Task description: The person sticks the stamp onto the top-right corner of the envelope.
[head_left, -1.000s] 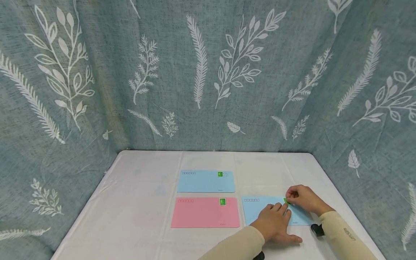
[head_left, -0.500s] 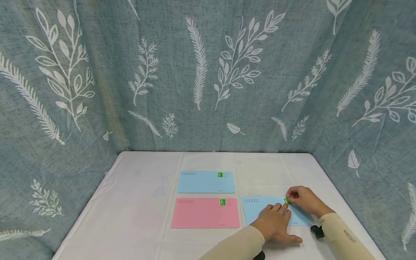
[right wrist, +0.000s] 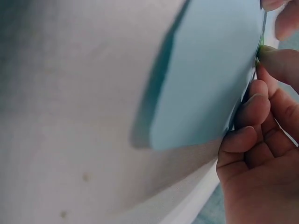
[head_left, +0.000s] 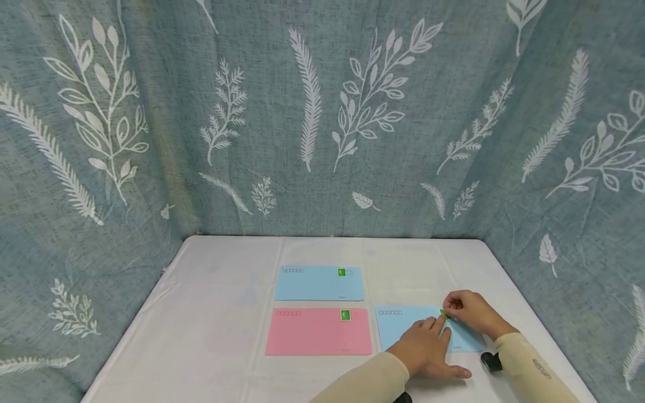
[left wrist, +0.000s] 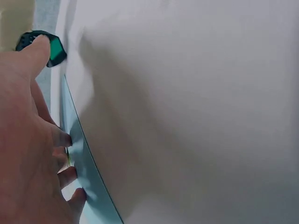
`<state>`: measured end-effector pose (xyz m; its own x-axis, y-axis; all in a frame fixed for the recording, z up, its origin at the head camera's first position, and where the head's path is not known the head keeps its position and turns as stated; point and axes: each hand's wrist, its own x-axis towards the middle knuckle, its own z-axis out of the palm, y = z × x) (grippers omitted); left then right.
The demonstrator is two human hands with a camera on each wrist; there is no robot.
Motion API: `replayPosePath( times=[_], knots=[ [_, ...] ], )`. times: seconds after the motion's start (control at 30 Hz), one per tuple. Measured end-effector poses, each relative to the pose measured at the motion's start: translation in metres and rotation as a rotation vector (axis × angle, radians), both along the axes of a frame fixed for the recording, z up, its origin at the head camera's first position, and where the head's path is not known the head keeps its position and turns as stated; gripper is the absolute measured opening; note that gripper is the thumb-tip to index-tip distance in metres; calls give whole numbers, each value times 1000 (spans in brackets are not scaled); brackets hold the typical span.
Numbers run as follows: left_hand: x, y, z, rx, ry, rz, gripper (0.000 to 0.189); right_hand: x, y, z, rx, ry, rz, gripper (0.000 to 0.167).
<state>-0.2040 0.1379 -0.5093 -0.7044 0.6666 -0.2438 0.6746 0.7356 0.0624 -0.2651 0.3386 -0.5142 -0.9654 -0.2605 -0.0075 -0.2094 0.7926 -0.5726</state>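
A blue envelope point(head_left: 395, 329) lies at the right of the table, with a green stamp point(head_left: 444, 314) at its upper right. My left hand point(head_left: 428, 348) presses on the envelope with spread fingers, the fingertips right beside the stamp and the thumb out over the tablecloth. From the far right, my right hand point(head_left: 472, 310) pinches the stamp's upper edge between thumb and forefinger. In the right wrist view, a sliver of green shows at the fingertips, and the other fingers are curled at the edge of the blue envelope point(right wrist: 205, 88). Much of the stamp is hidden by the fingers.
A pink envelope point(head_left: 317, 339) lies left of the hands, and another blue envelope point(head_left: 312, 288) lies behind it; each bears a green stamp. The white-covered table point(head_left: 201, 319) meets a patterned curtain point(head_left: 272, 112) at the back and sides. Black wrist devices point(head_left: 491, 361) sit by the sleeves.
Less of the green stamp shows between the hands now, and its visible part looks narrower. Both hands stay almost in place; the whole head view has shifted slightly.
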Motion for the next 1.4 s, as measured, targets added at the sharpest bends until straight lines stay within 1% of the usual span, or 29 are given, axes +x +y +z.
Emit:
replayPosePath(
  times=[0.1,0.13,0.2,0.27,0.4,0.47,0.57,0.8,0.93,1.1,1.2,1.3,1.4],
  knots=[
    [0,-1,0,35,-29,3,94,0,-1,2,3,0,-14,13],
    [0,-1,0,41,-29,2,94,0,0,2,8,9,-8,13],
    [-1,-1,0,48,-29,-1,95,-1,-1,2,8,10,-21,13],
    [-1,-1,0,62,-47,0,94,0,0,1,8,5,-37,13],
    [-1,-2,0,89,-106,10,92,2,1,-2,1,-6,-68,12],
    [-1,-2,1,91,-113,10,91,3,2,-3,-8,-6,-72,11],
    [1,-2,2,80,-103,6,92,4,4,-4,-26,-9,-71,11],
    [4,-2,4,48,-43,-2,93,5,4,-1,-50,-5,-53,11],
    [4,-3,4,39,-47,7,93,4,3,-2,-52,-3,-35,11],
    [1,-4,4,38,-58,15,92,0,4,-3,-43,7,-22,11],
    [-1,-4,5,41,-41,17,92,-5,4,-2,-59,-6,-33,11],
    [-1,-4,2,38,-6,8,90,-7,5,-3,-71,-41,-48,18],
    [3,-3,-3,24,22,-14,89,-6,8,-7,-71,-86,-80,30]
  ],
)
